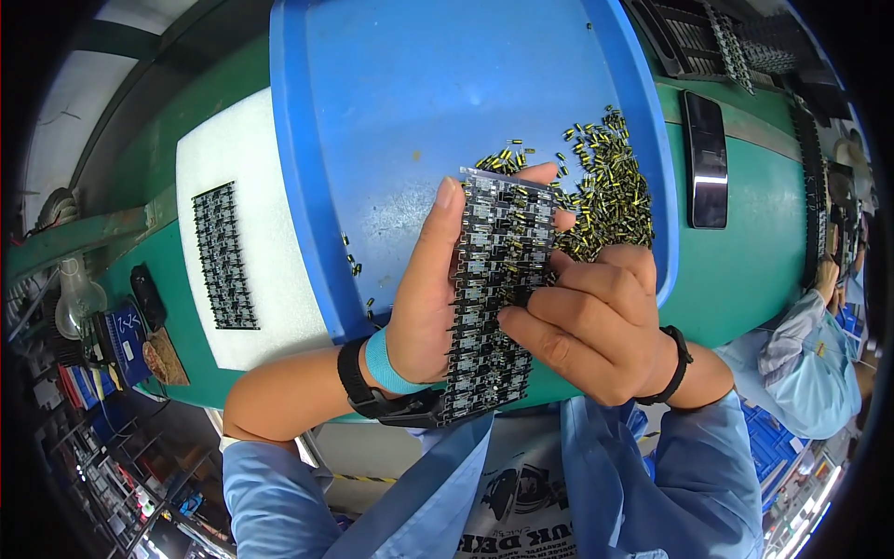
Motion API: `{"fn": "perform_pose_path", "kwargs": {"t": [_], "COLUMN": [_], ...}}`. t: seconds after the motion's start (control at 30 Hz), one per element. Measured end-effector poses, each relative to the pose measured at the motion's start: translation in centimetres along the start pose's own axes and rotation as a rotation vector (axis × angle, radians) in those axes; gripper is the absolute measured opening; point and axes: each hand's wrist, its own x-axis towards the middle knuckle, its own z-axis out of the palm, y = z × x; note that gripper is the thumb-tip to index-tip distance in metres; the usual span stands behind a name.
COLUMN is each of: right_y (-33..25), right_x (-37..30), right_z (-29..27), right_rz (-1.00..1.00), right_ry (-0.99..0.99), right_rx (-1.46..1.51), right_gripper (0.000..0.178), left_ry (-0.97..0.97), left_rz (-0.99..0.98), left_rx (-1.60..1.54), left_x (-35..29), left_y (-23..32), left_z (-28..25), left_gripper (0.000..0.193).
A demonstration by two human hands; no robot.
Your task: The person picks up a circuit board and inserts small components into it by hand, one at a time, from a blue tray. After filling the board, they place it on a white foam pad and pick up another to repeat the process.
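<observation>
A long black circuit board panel (503, 270) packed with small parts is tilted up in front of me. My left hand (419, 298) grips it, with the thumb along its left edge and fingertips showing past its right edge. My right hand (601, 326) is curled at the panel's right side, a fingertip against the board's face. Whatever its fingers pinch, if anything, is hidden. Beyond the hands, a heap of small black-and-yellow capacitors (610, 186) lies in a blue tray (391, 84).
A second board panel (223, 256) rests on a white foam sheet (270, 317) to the left. A phone (706, 158) lies on the green table (745, 270) at right. Another person's blue sleeve (810, 373) shows at the far right. A notebook (126, 345) sits far left.
</observation>
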Motion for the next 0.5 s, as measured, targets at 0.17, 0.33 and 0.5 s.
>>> {"fn": "perform_pose_path", "kwargs": {"t": [0.17, 0.33, 0.5], "right_y": [0.0, 0.1, 1.6], "right_x": [-0.2, 0.2, -0.2], "right_z": [0.3, 0.0, -1.4], "right_rz": [-0.005, 0.035, 0.358], "right_ry": [0.017, 0.024, 0.047], "right_rx": [-0.013, 0.036, 0.28], "right_gripper": [0.042, 0.033, 0.023], "left_ry": [-0.021, -0.042, -0.135], "left_rz": [0.016, 0.012, 0.015], "left_rx": [-0.067, -0.168, -0.23], "left_x": [0.2, 0.4, 0.5], "left_y": [0.1, 0.1, 0.2], "left_z": [-0.5, -1.1, -1.5], "left_gripper": [0.079, 0.08, 0.082]}}
